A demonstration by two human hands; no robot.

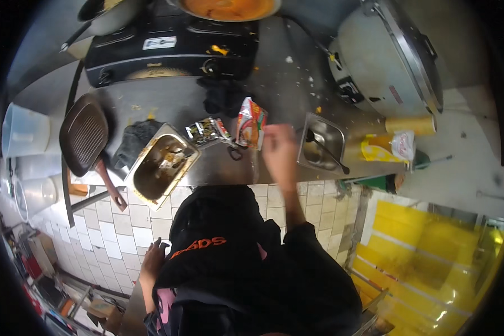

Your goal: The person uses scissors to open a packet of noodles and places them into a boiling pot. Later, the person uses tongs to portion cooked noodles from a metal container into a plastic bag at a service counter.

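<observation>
My right hand [280,147] is over the steel worktop, blurred, with its fingers curled. Its fingertips meet the right edge of a red and orange foil food packet [250,126] in the picture; whether they grip it is unclear. Left of that packet lies a dark, shiny packet [202,131], with black-handled scissors [235,152] close by. To the right of the hand is a small steel pan [319,155] holding a dark spoon [325,150]. My left hand [153,258] hangs low beside my black apron [218,218], apparently holding nothing.
A black gas stove [168,69] stands at the back, bearing a pan of orange sauce [231,9]. A grill pan [84,138] and a soiled steel container [161,168] are on the left. The container overhangs the front edge. A large lidded cooker [374,59] stands right.
</observation>
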